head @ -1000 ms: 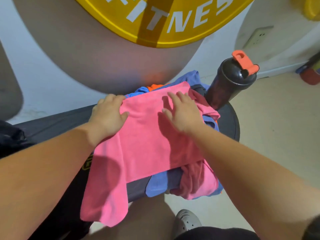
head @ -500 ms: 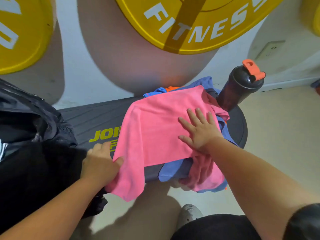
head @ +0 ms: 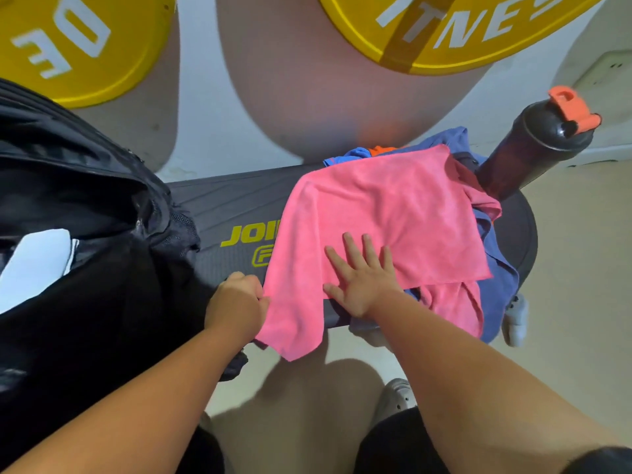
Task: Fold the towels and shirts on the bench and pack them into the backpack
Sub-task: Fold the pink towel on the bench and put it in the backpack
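- Pinching the near-left edge of the pink towel [head: 386, 217], the left hand [head: 236, 302] had its fingers curled round the cloth.
- Just right of it, the right hand [head: 359, 282] lay flat with fingers spread, pressing the towel onto the bench [head: 232, 206].
- Beyond that palm the towel covered a blue shirt [head: 496, 261]; one corner hung below the left hand.
- The backpack [head: 85, 200] sat left of the left hand.
- The fold would likely go best by carrying the pinched edge across the flat palm, matching corners, then smoothing.

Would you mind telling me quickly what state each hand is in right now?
Left hand: closed, gripping the edge of the pink towel.
Right hand: open, fingers spread, pressing flat on the pink towel.
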Demonstrator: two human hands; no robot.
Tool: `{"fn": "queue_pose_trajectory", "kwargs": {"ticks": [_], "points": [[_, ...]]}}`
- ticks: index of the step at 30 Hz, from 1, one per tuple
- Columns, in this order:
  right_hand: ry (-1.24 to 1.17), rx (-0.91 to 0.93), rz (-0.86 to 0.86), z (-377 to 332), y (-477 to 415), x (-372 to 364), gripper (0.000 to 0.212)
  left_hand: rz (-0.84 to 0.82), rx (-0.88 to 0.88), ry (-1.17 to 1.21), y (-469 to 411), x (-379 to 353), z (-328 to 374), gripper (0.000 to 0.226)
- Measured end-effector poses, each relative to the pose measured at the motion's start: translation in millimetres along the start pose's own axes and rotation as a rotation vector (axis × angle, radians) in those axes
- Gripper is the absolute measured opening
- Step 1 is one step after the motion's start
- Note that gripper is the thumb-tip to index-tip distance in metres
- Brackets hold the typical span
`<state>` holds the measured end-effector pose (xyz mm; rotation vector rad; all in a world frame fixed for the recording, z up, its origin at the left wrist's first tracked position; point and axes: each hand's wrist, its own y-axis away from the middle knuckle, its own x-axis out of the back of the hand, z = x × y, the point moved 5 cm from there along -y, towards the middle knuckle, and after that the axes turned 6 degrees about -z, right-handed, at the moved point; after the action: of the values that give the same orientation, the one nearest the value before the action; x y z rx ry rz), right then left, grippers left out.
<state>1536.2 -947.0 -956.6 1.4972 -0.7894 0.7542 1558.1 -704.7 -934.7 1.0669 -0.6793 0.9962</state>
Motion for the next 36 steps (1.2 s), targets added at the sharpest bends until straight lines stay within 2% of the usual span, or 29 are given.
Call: {"fn": "queue_pose_trajectory", "kwargs": {"ticks": [3, 5, 7, 10, 13, 15, 18, 21, 23, 25, 29, 31, 34, 36], "points": [[-0.006, 0.004, -0.026, -0.1, -1.3, -0.2, 0.074, 0.0, -0.047, 0.024, -1.1, -1.9, 0.3, 0.013], [-0.009, 0.001, -0.037, -1.0, -1.5, -0.3, 0.074, 0.03, -0.008, 0.084, -3.8, 5.4, -0.9, 0.016], [-0.011, -0.002, -0.049, -1.1, -2.2, -1.0, 0.074, 0.093, 0.031, 0.179, -7.7, 22.7, -0.8, 0.018], [-0.024, 0.002, -0.062, -0.1, -3.1, 0.5, 0.076, 0.268, -0.06, 0.253, -8.3, 64.3, 5.6, 0.015], [-0.054, 0.015, -0.08, 0.6, -2.4, 5.4, 0.075, 0.448, -0.181, 0.016, -5.4, 100.7, 15.2, 0.009], [-0.097, 0.019, -0.097, 1.5, -1.4, 10.6, 0.073, 0.496, -0.247, -0.163, -5.6, 110.1, 22.8, 0.003], [-0.175, 0.018, -0.066, 2.4, 2.0, 24.0, 0.069, 0.396, -0.306, -0.189, -12.4, 95.5, 24.6, 0.012], [-0.267, 0.0, 0.115, 0.5, 4.7, 45.5, 0.059, 0.05, -0.395, -0.037, -11.7, 54.7, 27.2, 0.026], [-0.355, 0.073, 0.21, -9.8, 3.4, 56.1, 0.06, -0.154, -0.474, 0.048, 2.1, 26.2, 30.4, 0.031], [-0.389, 0.229, 0.183, -29.1, 1.0, 60.1, 0.063, -0.147, -0.55, 0.11, 14.5, 11.5, 30.5, 0.029], [-0.333, 0.408, 0.004, -66.1, 1.7, 58.9, 0.083, 0.188, -0.44, 0.042, 23.3, 30.1, 22.2, 0.012], [-0.287, 0.453, -0.047, -81.6, 1.6, 57.0, 0.089, 0.279, -0.309, -0.073, 20.5, 39.7, 14.2, 0.019], [-0.229, 0.455, -0.084, -95.0, -7.1, 52.9, 0.088, 0.124, -0.06, -0.207, 8.6, 34.3, -1.2, 0.056], [-0.2, 0.425, -0.1, -98.1, -14.8, 49.4, 0.085, 0.038, 0.035, -0.213, 2.2, 28.8, -6.6, 0.053]]}}
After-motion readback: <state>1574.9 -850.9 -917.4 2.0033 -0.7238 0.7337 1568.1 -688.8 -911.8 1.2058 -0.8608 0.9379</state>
